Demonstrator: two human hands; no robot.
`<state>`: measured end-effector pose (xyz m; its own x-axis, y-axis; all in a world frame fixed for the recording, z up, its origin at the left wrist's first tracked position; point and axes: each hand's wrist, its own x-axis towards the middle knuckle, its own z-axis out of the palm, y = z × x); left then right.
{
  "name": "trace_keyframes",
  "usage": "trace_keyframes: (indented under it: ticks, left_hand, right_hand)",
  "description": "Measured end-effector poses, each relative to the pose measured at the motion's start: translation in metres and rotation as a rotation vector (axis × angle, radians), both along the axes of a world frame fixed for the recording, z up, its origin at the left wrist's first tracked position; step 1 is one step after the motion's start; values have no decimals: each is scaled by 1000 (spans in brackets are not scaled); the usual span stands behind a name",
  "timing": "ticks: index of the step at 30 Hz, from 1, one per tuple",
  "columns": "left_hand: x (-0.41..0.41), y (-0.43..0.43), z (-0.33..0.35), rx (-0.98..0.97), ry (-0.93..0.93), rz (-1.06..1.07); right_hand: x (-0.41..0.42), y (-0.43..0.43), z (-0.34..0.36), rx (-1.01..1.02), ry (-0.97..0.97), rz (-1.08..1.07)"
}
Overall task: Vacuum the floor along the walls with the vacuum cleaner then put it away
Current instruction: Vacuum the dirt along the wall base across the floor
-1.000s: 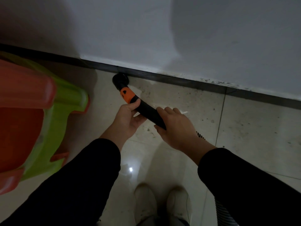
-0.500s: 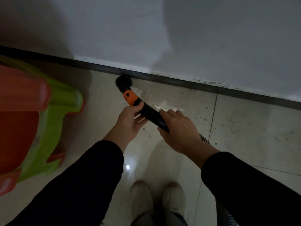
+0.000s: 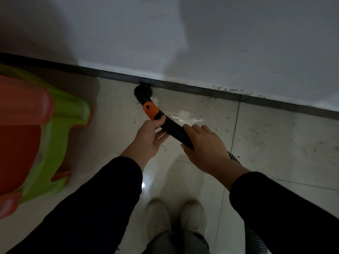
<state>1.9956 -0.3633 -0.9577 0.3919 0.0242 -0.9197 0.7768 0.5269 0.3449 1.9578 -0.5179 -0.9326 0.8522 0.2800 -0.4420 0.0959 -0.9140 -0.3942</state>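
Note:
A black vacuum wand (image 3: 173, 130) with an orange collar (image 3: 150, 109) slants down to the floor. Its round black nozzle (image 3: 142, 91) sits against the dark baseboard (image 3: 201, 90) under the white wall. My left hand (image 3: 149, 138) holds the wand just below the orange collar, thumb over the top. My right hand (image 3: 203, 147) grips the wand's lower end. A ribbed hose (image 3: 233, 158) runs out behind my right wrist and reappears at the bottom right, grey hose (image 3: 255, 239). The vacuum's body is out of sight.
Green and orange plastic stools (image 3: 60, 125) are stacked at the left, close to the wall. The pale tiled floor (image 3: 275, 143) near the baseboard is speckled with dark dust. My white shoes (image 3: 176, 219) stand below the hands.
The nozzle has slid right along the baseboard, away from the stools, and both hands moved right with it. The grips on the wand are unchanged.

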Motion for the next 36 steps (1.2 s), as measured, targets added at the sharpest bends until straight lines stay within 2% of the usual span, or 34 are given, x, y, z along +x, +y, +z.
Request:
trace_keyframes:
  ticks: [19, 36]
  left_hand:
    - [3, -8, 8, 48, 61, -105]
    - [-20, 43, 8, 85, 54, -12]
  right_hand:
    - [-8, -6, 0, 39, 44, -61]
    - [-8, 35, -4, 110, 86, 72]
